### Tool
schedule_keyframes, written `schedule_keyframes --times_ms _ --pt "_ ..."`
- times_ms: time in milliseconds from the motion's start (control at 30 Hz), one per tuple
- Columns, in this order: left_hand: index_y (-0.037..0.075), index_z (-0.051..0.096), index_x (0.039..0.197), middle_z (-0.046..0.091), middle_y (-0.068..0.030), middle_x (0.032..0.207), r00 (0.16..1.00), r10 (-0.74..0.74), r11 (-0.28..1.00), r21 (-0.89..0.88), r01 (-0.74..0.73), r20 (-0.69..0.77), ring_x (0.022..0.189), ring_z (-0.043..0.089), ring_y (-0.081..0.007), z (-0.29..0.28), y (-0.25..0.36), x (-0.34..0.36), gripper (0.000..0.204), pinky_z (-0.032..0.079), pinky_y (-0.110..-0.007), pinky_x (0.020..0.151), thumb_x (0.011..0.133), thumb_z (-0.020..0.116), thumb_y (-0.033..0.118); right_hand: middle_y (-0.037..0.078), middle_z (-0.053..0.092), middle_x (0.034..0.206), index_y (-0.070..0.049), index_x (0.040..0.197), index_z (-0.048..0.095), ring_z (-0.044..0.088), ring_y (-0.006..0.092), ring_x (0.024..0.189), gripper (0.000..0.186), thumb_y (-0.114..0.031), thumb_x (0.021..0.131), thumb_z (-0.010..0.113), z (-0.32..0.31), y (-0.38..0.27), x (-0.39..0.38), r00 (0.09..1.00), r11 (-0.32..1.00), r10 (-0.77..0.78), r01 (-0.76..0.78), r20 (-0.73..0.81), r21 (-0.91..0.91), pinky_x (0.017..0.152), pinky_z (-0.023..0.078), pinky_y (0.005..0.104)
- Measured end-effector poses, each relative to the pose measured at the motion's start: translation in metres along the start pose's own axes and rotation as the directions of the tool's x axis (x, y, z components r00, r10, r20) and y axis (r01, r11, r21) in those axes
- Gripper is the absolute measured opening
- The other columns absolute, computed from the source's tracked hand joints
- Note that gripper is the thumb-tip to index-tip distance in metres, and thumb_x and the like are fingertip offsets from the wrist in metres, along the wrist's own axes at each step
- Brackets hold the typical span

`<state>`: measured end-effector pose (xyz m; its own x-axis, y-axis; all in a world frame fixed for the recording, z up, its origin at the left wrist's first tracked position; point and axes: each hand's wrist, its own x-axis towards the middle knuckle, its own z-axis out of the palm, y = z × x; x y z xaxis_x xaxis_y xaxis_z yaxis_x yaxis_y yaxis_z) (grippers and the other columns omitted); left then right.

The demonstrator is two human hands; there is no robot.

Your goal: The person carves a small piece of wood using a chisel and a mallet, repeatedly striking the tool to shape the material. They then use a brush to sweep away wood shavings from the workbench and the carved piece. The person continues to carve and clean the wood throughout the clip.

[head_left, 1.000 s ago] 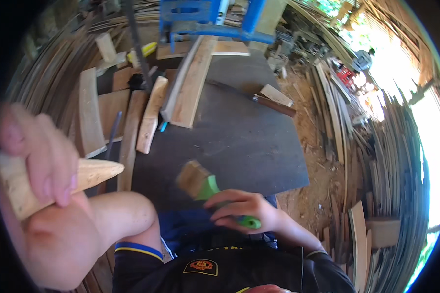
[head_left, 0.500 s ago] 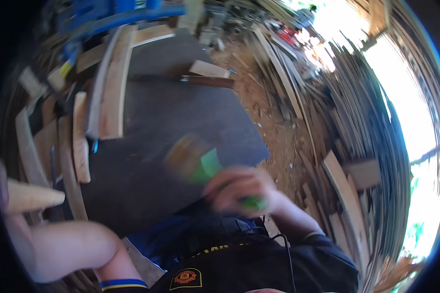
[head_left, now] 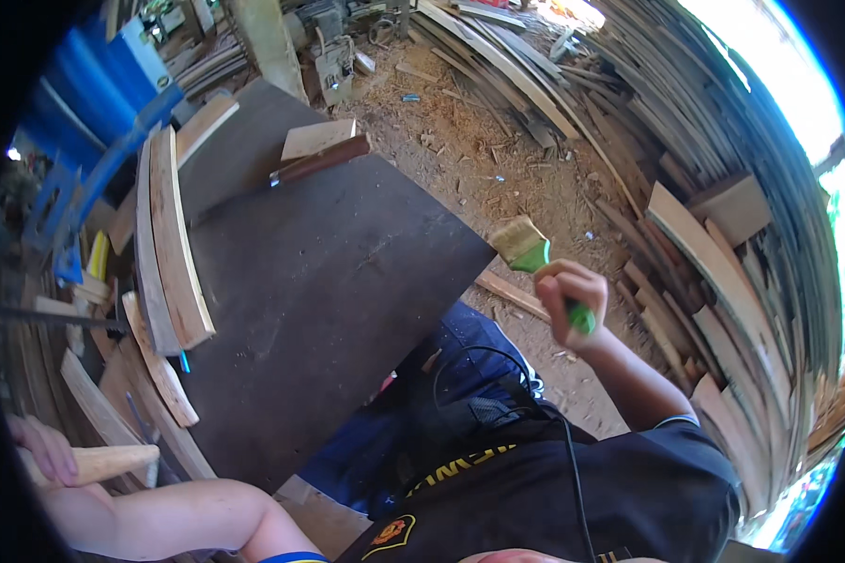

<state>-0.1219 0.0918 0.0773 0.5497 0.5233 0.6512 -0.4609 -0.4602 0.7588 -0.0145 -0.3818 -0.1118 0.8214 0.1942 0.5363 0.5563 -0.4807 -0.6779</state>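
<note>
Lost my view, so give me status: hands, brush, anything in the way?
Right hand gripping green-handled brush, raised beside the dark table. Left hand holding wooden piece. Nothing blocking the brush.

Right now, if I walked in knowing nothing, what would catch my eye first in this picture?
Probably the green-handled paintbrush, held up in the right hand past the right edge of the dark work board. Next, the pale wooden piece gripped by the left hand at the lower left. Curved wooden slats lie along the board's left side, and planks are stacked all down the right.
</note>
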Motion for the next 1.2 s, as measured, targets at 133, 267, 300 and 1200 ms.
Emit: schedule_keyframes --times_ms 133,267,300,1200 --pt "0.006 0.052 0.081 0.030 0.0032 0.058 0.988 -0.091 0.995 0.025 0.095 -0.122 0.048 0.028 -0.0043 0.017 -0.006 -0.003 0.027 0.021 -0.020 0.045 0.101 0.049 0.023 0.013 0.064 0.079 -0.002 0.067 0.057 0.062 0.0254 0.063 0.015 -0.001 0.080 0.066 0.039 -0.042 0.001 0.905 0.847 -0.391 0.281 0.170 0.451 0.055 0.049 0.0365" --pt "0.003 0.053 0.086 0.029 0.0043 0.060 0.984 -0.080 0.991 0.091 0.096 -0.160 0.049 0.026 -0.0032 0.043 -0.008 -0.005 0.025 0.020 -0.020 0.045 0.101 0.050 0.024 0.012 0.063 0.079 -0.001 0.070 0.058 0.062 0.0307 0.065 0.016 -0.004 0.082 0.069 0.065 -0.049 -0.022 0.845 0.758 -0.418 0.122 0.334 0.641 0.058 0.050 0.0390" --pt "0.003 0.053 0.087 0.029 0.0040 0.060 0.985 -0.080 0.988 0.119 0.099 -0.153 0.049 0.026 -0.0029 0.048 -0.009 -0.003 0.024 0.020 -0.019 0.045 0.101 0.049 0.022 0.012 0.064 0.081 -0.001 0.070 0.058 0.063 0.0301 0.065 0.016 -0.005 0.081 0.069 0.061 -0.040 -0.023 0.853 0.769 -0.414 0.141 0.318 0.623 0.057 0.051 0.0386" --pt "0.003 0.048 0.088 0.031 0.0036 0.057 0.981 0.093 0.995 -0.021 -0.098 -0.168 0.045 0.026 -0.0038 0.007 0.020 -0.018 0.024 0.020 -0.019 0.042 0.103 0.042 0.022 0.011 0.069 0.095 -0.002 0.089 0.066 0.069 0.0290 0.081 0.008 -0.006 0.084 0.069 0.137 -0.096 -0.016 0.744 0.668 -0.453 -0.082 0.492 0.739 0.072 0.056 0.0355"
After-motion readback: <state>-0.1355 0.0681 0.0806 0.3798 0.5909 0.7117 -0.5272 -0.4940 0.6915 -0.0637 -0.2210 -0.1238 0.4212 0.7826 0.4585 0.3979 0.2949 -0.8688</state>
